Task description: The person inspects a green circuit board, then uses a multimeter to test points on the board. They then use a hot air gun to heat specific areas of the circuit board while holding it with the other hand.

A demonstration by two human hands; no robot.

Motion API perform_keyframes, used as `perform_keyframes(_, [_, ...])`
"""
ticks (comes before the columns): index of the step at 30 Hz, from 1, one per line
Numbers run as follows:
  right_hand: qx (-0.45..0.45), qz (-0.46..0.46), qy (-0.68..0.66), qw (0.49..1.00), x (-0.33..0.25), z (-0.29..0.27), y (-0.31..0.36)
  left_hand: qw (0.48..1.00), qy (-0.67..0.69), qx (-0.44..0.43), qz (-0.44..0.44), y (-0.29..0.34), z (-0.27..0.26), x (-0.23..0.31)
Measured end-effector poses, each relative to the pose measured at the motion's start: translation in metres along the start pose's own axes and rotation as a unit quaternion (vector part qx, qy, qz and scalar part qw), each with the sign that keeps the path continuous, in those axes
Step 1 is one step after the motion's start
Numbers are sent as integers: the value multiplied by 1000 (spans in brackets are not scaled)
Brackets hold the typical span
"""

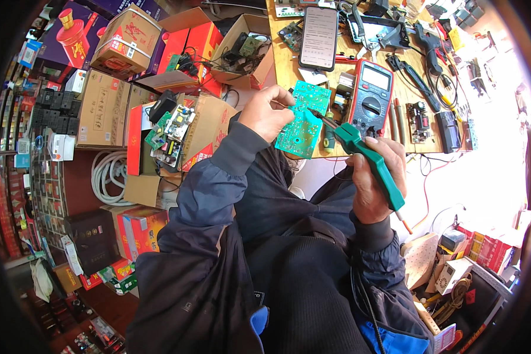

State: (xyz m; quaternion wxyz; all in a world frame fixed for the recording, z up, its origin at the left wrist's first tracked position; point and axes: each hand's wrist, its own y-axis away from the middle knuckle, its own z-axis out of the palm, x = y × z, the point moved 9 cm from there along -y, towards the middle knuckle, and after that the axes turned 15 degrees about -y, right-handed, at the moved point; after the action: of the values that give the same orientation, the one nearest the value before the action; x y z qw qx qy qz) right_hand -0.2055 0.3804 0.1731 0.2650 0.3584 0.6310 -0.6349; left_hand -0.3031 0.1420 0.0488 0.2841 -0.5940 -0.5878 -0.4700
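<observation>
My left hand (267, 113) pinches the left edge of a green circuit board (301, 134), holding it tilted at the table's front edge. The board's solder side, dotted with joints, faces up. In my right hand (376, 180), the fingers are wrapped round a green-handled soldering iron (369, 152). Its metal shaft reaches up and left, and its dark tip is at the right side of the board; whether it touches I cannot tell. An orange-red end sticks out below the handle.
On the wooden table (286, 68) lie a phone (318, 38), a red multimeter (371, 94), a screwdriver (329, 137), pliers (357, 26) and a dark wire-stripper-like tool (416, 79). Boxes of electronic parts (242, 50) stand on the left, beside a coiled white hose (108, 177).
</observation>
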Motion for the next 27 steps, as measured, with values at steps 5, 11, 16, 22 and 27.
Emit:
perform_keyframes(5, [19, 40, -34, 998, 6, -5, 6, 996, -85, 36, 10, 1, -2, 11])
perform_keyframes(11, [18, 47, -38, 998, 7, -11, 10, 992, -108, 60, -3, 0, -2, 9])
perform_keyframes(16, [21, 31, -37, 999, 6, -13, 11, 986, -132, 106, -6, 1, 0, 7])
perform_keyframes(22, [34, 41, -56, 997, 8, -15, 13, 975, -165, 147, 1, 4, 0, 10])
perform_keyframes(27, [25, 29, -52, 998, 7, -16, 11, 967, -191, 169, -5, 5, 2, 9])
